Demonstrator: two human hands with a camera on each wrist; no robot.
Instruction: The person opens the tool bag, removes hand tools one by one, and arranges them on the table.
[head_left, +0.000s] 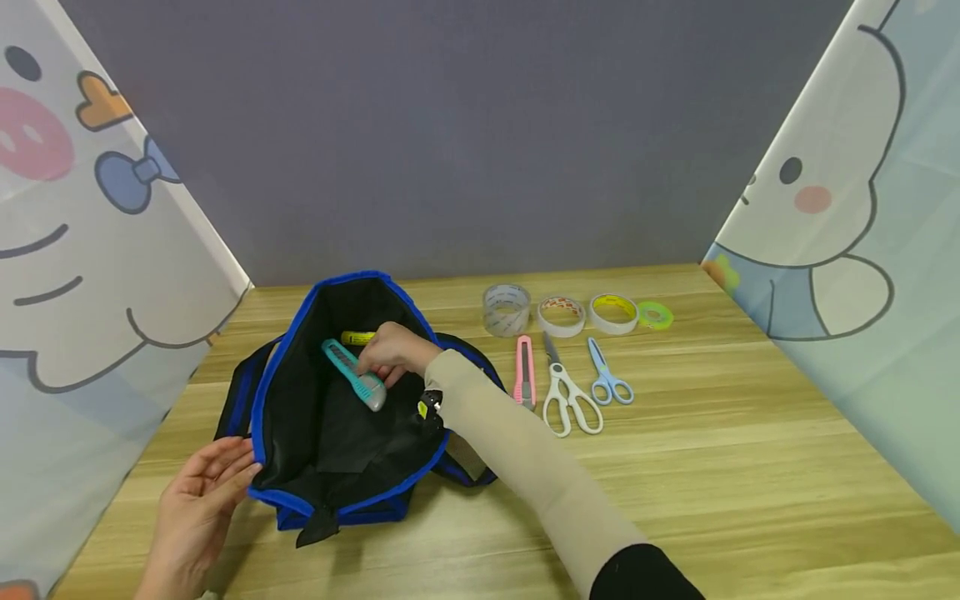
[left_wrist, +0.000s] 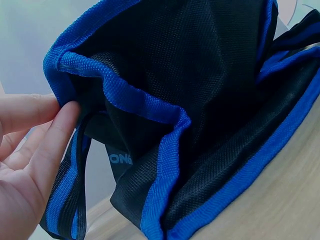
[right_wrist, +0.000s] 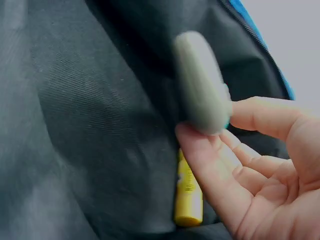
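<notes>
A black bag with blue trim (head_left: pixel 288 400) lies with its mouth spread toward me on the wooden table. My left hand (head_left: pixel 201 500) pinches the blue edge at its near left corner; the left wrist view shows thumb and fingers on the trim (left_wrist: pixel 65 95). Inside the mouth, my right hand (head_left: pixel 393 350) grips a teal utility knife (head_left: pixel 345 365), its grey end toward me. In the right wrist view, the knife's pale end (right_wrist: pixel 200 82) is between thumb and fingers. A yellow cylinder (right_wrist: pixel 189 200) rests in the bag below it, partly hidden.
Right of the bag stand a clear tape roll (head_left: pixel 506 310), two white-edged tape rolls (head_left: pixel 561 317) and a green one (head_left: pixel 656 315). Before them lie a pink utility knife (head_left: pixel 524 371), white-handled scissors (head_left: pixel 567 396) and small blue scissors (head_left: pixel 607 375). A grey panel (head_left: pixel 480 142) backs the table.
</notes>
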